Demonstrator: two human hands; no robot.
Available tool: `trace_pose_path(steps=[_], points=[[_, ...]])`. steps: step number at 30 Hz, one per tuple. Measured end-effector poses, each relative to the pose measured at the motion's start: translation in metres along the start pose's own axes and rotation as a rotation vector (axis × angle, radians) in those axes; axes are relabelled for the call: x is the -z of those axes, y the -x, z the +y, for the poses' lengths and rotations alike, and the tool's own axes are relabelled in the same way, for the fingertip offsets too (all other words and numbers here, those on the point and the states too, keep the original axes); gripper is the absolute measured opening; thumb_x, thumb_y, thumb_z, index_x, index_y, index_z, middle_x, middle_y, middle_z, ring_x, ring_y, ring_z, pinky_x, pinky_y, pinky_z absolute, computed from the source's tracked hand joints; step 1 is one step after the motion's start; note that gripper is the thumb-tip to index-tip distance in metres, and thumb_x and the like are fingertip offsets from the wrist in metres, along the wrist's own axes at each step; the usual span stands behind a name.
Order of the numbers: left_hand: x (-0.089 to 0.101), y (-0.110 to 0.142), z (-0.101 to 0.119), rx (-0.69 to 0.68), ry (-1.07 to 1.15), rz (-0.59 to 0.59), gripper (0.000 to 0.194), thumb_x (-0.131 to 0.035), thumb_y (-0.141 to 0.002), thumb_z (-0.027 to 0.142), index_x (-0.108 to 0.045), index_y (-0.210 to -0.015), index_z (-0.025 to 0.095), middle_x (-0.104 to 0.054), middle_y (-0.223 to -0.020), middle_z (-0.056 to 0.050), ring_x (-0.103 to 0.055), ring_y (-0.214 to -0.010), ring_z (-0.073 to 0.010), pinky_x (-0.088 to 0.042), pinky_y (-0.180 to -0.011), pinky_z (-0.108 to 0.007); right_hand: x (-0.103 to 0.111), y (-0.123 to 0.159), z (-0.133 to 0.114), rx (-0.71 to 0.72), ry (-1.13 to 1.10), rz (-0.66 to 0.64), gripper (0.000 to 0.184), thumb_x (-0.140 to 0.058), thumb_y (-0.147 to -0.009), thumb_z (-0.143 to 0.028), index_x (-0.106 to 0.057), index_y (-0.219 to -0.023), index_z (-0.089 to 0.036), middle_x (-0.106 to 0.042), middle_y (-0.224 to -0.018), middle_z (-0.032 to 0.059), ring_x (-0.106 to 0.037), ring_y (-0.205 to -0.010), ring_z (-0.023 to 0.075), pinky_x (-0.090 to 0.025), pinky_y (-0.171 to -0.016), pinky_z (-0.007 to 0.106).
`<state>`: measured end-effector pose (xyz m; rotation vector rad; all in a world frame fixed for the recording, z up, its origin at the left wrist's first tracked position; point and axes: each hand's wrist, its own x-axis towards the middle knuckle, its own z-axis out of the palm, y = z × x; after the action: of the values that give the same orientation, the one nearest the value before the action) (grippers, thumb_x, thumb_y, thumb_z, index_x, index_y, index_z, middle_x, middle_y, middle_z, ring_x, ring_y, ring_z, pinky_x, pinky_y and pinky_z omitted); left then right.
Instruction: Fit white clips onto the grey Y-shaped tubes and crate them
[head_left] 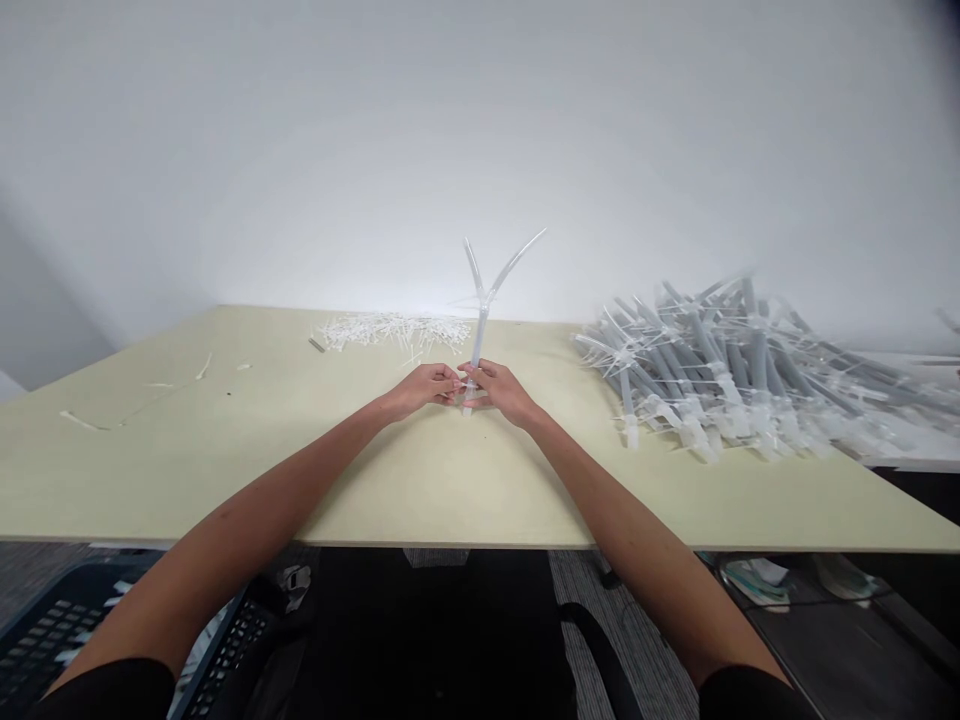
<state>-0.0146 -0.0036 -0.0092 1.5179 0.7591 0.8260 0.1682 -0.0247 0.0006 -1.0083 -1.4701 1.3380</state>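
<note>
A clear plastic Y-shaped tube assembly (481, 325) stands upright over the middle of the table, its two thin branches spreading at the top. My right hand (501, 390) is closed around the lower part of its thick stem. Beside it, my left hand (427, 388) pinches a thin white cable tie (462, 384) against the stem's lower end; the fingers partly hide it. Thin tie tails stick out at the fork. Behind my hands lies a spread of loose white cable ties (397, 330).
A large heap of similar tube assemblies (720, 360) covers the table's right side. Cut white strips (82, 421) and a small grey piece (316, 345) lie to the left. Below the table's front edge stands a dark blue basket (45, 610). A wall rises behind the table (247, 490).
</note>
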Motion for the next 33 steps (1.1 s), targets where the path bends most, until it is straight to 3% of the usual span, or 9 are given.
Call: trace_pose_path(steps=[11,17,33], points=[[-0.0060,0.0004,0.0022,-0.016,-0.056,0.083,0.028,-0.065,-0.071,0.038,-0.059,-0.082,0.013,-0.063,-0.081,-0.006,-0.059,-0.074,-0.0133,-0.047,-0.082,-0.036,-0.0010,0.0012,-0.0021,-0.018,-0.030,-0.017,0.033,-0.060,-0.078,-0.043,-0.059,-0.098,-0.017,-0.063,-0.084,0.0055,-0.063,-0.080,0.0167,-0.058,-0.072,0.035],[-0.0076,0.0029,0.0065,-0.018,-0.082,0.088,0.030,-0.064,-0.071,0.041,-0.059,-0.080,0.013,-0.062,-0.077,-0.005,-0.058,-0.073,-0.0134,-0.047,-0.079,-0.034,-0.0001,0.0019,-0.0010,0.008,0.014,-0.054,0.035,-0.072,-0.067,-0.033,-0.059,-0.096,-0.019,-0.063,-0.084,0.0032,-0.064,-0.077,0.0157,-0.058,-0.071,0.034],[-0.0009,-0.0009,0.0025,-0.047,-0.287,0.166,0.014,-0.058,-0.070,0.029,-0.055,-0.073,0.016,-0.063,-0.072,-0.003,-0.062,-0.074,-0.0164,-0.049,-0.074,-0.032,0.0019,0.0006,0.0017,0.015,0.018,-0.062,0.021,-0.068,-0.069,-0.024,-0.060,-0.086,-0.017,-0.061,-0.079,0.0019,-0.064,-0.074,0.0150,-0.057,-0.073,0.035]])
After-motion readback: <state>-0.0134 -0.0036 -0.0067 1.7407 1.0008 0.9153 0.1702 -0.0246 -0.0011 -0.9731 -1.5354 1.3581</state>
